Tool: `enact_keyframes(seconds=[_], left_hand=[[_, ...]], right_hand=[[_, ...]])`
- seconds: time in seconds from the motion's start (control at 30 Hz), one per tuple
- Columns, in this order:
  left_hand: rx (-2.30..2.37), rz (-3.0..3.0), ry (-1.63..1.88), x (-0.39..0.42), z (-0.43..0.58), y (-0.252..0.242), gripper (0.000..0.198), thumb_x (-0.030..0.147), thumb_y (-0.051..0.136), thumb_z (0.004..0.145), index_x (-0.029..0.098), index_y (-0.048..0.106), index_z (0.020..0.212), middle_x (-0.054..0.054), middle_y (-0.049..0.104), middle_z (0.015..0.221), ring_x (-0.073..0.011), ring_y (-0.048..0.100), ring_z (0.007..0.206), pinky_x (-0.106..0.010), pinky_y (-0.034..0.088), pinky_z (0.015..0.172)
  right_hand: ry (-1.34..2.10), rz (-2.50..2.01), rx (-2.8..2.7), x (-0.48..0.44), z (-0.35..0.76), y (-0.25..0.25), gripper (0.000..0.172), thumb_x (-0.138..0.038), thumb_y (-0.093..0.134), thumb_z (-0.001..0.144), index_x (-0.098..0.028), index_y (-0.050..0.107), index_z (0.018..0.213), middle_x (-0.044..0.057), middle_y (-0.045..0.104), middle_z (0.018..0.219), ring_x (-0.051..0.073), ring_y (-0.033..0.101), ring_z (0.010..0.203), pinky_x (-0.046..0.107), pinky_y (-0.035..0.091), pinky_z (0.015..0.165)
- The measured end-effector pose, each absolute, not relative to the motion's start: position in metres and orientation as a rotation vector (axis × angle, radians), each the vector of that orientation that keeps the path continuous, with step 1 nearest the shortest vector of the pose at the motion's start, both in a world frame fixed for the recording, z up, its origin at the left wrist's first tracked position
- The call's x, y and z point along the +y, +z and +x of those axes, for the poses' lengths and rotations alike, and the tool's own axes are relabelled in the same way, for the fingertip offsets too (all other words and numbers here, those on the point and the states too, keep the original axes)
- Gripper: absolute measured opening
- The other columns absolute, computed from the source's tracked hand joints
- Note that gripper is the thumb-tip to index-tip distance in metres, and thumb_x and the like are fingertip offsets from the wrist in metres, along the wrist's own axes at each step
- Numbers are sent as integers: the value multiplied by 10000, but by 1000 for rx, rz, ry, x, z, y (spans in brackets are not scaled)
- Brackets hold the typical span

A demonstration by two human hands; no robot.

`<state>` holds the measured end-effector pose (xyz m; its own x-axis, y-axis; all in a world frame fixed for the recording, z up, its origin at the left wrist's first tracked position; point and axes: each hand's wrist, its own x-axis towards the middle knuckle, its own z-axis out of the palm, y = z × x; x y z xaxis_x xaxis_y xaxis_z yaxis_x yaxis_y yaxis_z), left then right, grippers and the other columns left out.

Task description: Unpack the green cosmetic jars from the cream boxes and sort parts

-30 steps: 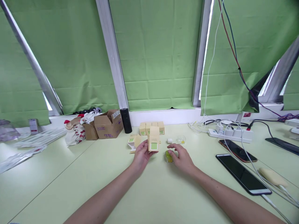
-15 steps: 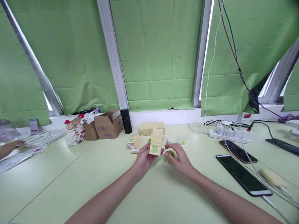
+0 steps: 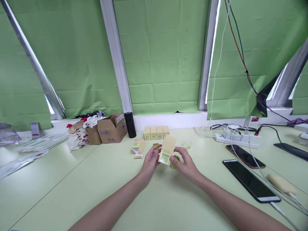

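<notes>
A small cream carton (image 3: pixel 168 146) with a green square on its front is held tilted above the table. My left hand (image 3: pixel 149 163) grips its left side, fingers closed round it. My right hand (image 3: pixel 187 164) pinches its lower right edge with thumb and fingers. Just behind my right thumb stands a small clear container with something yellow-green in it (image 3: pixel 177 158), partly hidden. A green item (image 3: pixel 157 146) shows behind my left fingertips. To the left lies an opened cream carton (image 3: pixel 138 148) with its flaps out.
Several closed cream cartons (image 3: pixel 156 132) stand in a row at the back. A clear dish (image 3: pixel 187 144) sits right of them. Further left are a black cylinder (image 3: pixel 130 125) and a cardboard box (image 3: pixel 112 129). Phones (image 3: pixel 251 180), cables and a power strip (image 3: pixel 237 140) occupy the right.
The carton has shifted right and tilted more. My right hand has closed on its edge. At the far left, another person's hand has gone from view.
</notes>
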<state>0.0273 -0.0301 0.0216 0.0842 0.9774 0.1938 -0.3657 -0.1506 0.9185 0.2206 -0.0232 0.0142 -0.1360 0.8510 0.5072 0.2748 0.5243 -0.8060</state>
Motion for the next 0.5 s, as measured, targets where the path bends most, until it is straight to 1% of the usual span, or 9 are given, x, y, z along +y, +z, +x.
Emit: enact_keyframes(seconds=[0.1,0.17,0.23,0.33,0.5], left_hand=[[727,1214,1423,-34,28,27,453,398,755,870,207,652,1268,-145,678,1342,-292,660,1190,-377,539,948],[697,1287,1425,-38,30,29,462,341,776,846,204,660,1272,-152,657,1374,-308,621,1256,-407,510,1019],[680,1348,1415,-42,34,30,480,312,784,837,209,654,1288,-151,644,1390,-312,610,1268,-433,492,1055],[684,1415,1384,-46,39,30,483,321,764,864,223,622,1315,-146,627,1403,-308,593,1288,-444,479,1077],[737,1472,1393,-47,41,29,475,368,765,871,216,594,1288,-149,644,1344,-302,592,1278,-437,464,1087]], right_hand=[[753,-936,-1604,-19,223,13,454,-642,611,878,-236,662,1077,89,703,1141,303,610,1137,472,440,1030],[828,-902,-1565,-17,225,14,465,-644,599,888,-229,657,1090,95,721,1128,298,637,1102,455,447,1004],[893,-882,-1524,-16,225,14,489,-654,603,884,-225,662,1110,104,733,1141,303,652,1087,431,468,959],[938,-879,-1488,-15,226,14,517,-671,624,865,-221,679,1113,113,741,1147,312,662,1073,411,484,909],[930,-898,-1498,-14,225,11,523,-662,642,857,-206,693,1109,108,740,1103,313,656,1073,425,462,949]])
